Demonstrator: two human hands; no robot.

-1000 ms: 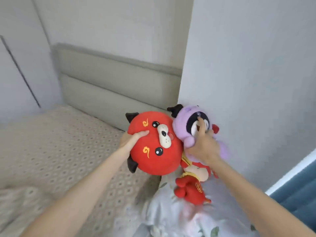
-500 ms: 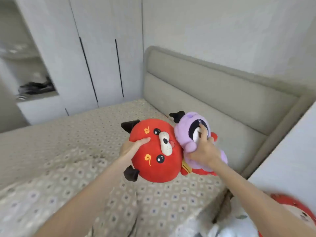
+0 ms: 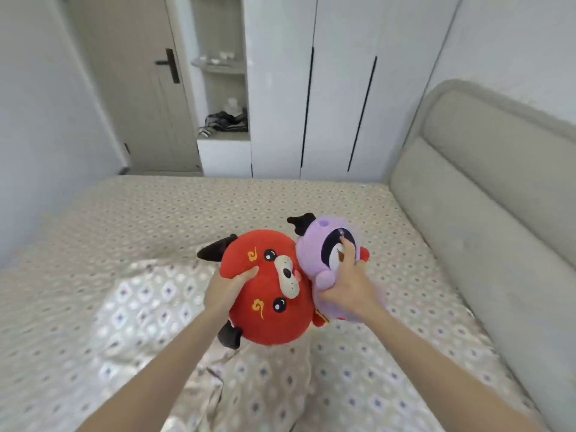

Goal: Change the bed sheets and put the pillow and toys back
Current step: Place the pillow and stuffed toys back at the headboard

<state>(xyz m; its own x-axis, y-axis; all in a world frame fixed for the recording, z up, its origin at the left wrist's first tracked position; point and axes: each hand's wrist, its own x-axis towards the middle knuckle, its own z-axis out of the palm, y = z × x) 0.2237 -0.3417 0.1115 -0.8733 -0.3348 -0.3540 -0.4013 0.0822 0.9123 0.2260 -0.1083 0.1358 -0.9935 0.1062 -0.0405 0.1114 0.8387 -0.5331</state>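
Gripping with the left hand (image 3: 225,288), thumb pressing into the soft pile, a round red plush toy (image 3: 268,291) at frame centre: fuzzy, ball-shaped, with black horns, a cream stitched snout, glossy black eyes and gold embroidered swirls; no readable writing. Clutching just to its right, with the right hand (image 3: 349,285), fingers curled and forefinger lying across the dark face patch, a lilac plush toy (image 3: 321,247), touching the red one, black-horned too. Hanging both above the bed sheet (image 3: 156,219), beige and slightly shiny, showing a small repeating diamond print, rumpling toward the lower middle. Rising at right, a padded grey headboard (image 3: 486,194), rounded at the corner.
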